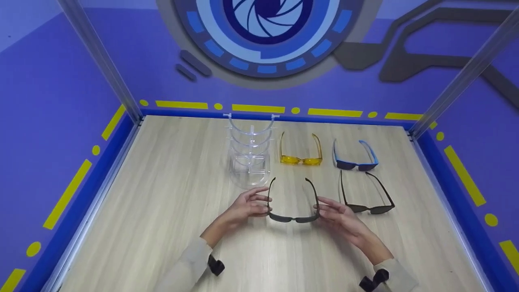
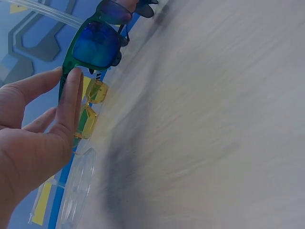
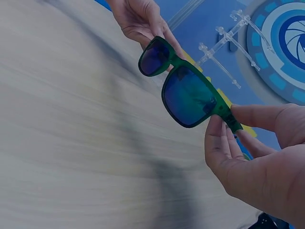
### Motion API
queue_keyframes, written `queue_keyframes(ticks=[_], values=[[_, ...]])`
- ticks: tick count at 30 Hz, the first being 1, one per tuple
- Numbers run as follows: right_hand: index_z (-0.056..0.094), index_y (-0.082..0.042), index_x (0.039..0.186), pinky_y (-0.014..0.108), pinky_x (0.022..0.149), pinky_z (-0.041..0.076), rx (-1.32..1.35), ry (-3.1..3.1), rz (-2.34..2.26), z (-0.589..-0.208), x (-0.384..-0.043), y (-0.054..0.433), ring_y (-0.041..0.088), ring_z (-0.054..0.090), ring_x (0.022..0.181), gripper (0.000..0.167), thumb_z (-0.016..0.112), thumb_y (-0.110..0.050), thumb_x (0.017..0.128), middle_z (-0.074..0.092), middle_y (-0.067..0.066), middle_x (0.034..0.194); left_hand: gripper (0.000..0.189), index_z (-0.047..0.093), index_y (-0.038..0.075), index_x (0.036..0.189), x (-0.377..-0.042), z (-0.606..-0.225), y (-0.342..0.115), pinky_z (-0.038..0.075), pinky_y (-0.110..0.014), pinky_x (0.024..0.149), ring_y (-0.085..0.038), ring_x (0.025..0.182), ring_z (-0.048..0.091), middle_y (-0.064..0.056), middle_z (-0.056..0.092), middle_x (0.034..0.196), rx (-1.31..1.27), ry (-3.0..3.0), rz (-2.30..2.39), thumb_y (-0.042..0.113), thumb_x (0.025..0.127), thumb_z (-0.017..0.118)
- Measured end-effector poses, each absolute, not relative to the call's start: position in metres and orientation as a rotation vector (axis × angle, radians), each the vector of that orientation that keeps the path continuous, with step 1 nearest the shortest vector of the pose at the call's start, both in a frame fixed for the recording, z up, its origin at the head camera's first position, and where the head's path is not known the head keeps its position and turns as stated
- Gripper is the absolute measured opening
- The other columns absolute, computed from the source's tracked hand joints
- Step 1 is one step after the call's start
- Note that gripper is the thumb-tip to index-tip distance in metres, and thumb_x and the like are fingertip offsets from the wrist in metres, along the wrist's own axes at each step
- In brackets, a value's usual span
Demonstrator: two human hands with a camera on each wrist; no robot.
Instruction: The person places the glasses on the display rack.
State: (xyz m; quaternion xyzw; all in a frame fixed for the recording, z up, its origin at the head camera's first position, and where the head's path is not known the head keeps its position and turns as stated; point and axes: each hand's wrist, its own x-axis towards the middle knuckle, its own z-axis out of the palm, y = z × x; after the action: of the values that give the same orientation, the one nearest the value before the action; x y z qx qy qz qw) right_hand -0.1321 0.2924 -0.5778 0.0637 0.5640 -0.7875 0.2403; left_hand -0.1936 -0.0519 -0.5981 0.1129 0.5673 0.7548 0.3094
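Note:
A pair of green-framed sunglasses (image 3: 188, 98) with bluish mirrored lenses is held up off the table between both hands, temples unfolded and pointing away from me. My left hand (image 1: 247, 207) pinches the left temple close to the hinge. On the other side, my right hand (image 1: 342, 219) grips the right temple between thumb and fingers. In the head view the same sunglasses (image 1: 301, 220) look dark. Just beyond the left hand stands a clear plastic eyewear stand (image 1: 250, 162) with several curved tiers.
Yellow glasses (image 1: 301, 161) lie right of the stand, and blue-framed sunglasses (image 1: 357, 166) lie farther right. Nearer, by the right hand, are dark sunglasses (image 1: 379, 210). Blue panels (image 1: 61, 142) with metal posts (image 1: 101, 61) wall the wooden table (image 1: 134, 227) at the back and sides.

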Motion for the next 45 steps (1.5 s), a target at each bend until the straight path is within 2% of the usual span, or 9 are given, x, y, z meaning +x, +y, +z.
queue_keyframes(ticks=[4, 10, 15, 19, 25, 37, 45], values=[[0.045, -0.005, 0.152, 0.028, 0.102, 0.056, 0.188, 1.571, -2.128, -0.576, -0.130, 0.289, 0.013, 0.066, 0.121, 0.058, 0.064, -0.001, 0.098, 0.064, 0.010, 0.140, 0.074, 0.033, -0.001, 0.156, -0.189, -0.595, -0.058, 0.062, -0.034, 0.093, -0.014, 0.099, 0.073, -0.032, 0.053, 0.141, 0.309, 1.493, 1.998, -0.010, 0.090, 0.066], [0.039, -0.002, 0.155, 0.028, 0.104, 0.054, 0.189, 1.541, -2.133, -0.577, -0.129, 0.281, 0.013, 0.065, 0.122, 0.062, 0.064, -0.001, 0.098, 0.065, 0.008, 0.138, 0.077, 0.033, 0.001, 0.157, -0.184, -0.598, -0.065, 0.062, -0.036, 0.093, -0.015, 0.098, 0.074, -0.031, 0.054, 0.140, 0.303, 1.492, 2.009, -0.008, 0.089, 0.069], [0.037, -0.003, 0.156, 0.031, 0.109, 0.051, 0.188, 1.532, -2.129, -0.579, -0.129, 0.273, 0.012, 0.064, 0.123, 0.063, 0.064, -0.002, 0.098, 0.064, 0.008, 0.140, 0.079, 0.031, 0.000, 0.157, -0.181, -0.598, -0.072, 0.063, -0.033, 0.090, -0.016, 0.098, 0.075, -0.023, 0.060, 0.136, 0.281, 1.492, 2.023, -0.009, 0.089, 0.069], [0.040, -0.004, 0.154, 0.031, 0.107, 0.052, 0.212, 1.505, -2.151, -0.581, -0.130, 0.268, 0.013, 0.065, 0.123, 0.063, 0.065, -0.002, 0.097, 0.065, 0.008, 0.139, 0.080, 0.030, 0.000, 0.157, -0.178, -0.597, -0.079, 0.063, -0.032, 0.089, -0.016, 0.099, 0.074, -0.017, 0.062, 0.132, 0.285, 1.474, 2.050, -0.009, 0.089, 0.071], [0.041, -0.003, 0.154, 0.028, 0.105, 0.054, 0.165, 1.429, -2.196, -0.584, -0.135, 0.256, 0.015, 0.064, 0.124, 0.059, 0.061, 0.002, 0.098, 0.064, 0.010, 0.139, 0.083, 0.031, 0.003, 0.158, -0.175, -0.596, -0.093, 0.063, -0.031, 0.089, -0.014, 0.098, 0.073, -0.011, 0.062, 0.130, 0.272, 1.486, 2.082, -0.007, 0.088, 0.073], [0.031, 0.004, 0.156, 0.028, 0.108, 0.052, 0.191, 1.382, -2.227, -0.589, -0.145, 0.231, 0.013, 0.066, 0.121, 0.066, 0.062, 0.002, 0.098, 0.067, 0.009, 0.135, 0.081, 0.033, 0.003, 0.158, -0.178, -0.598, -0.114, 0.062, -0.030, 0.090, -0.012, 0.098, 0.071, -0.011, 0.061, 0.131, 0.216, 1.498, 2.132, -0.009, 0.088, 0.071], [0.037, 0.002, 0.154, 0.024, 0.103, 0.055, 0.217, 1.366, -2.235, -0.588, -0.150, 0.222, 0.010, 0.066, 0.116, 0.063, 0.063, 0.003, 0.097, 0.069, 0.002, 0.126, 0.080, 0.033, 0.000, 0.157, -0.180, -0.596, -0.123, 0.062, -0.030, 0.090, -0.012, 0.100, 0.072, -0.010, 0.062, 0.130, 0.223, 1.530, 2.147, -0.008, 0.088, 0.072]])
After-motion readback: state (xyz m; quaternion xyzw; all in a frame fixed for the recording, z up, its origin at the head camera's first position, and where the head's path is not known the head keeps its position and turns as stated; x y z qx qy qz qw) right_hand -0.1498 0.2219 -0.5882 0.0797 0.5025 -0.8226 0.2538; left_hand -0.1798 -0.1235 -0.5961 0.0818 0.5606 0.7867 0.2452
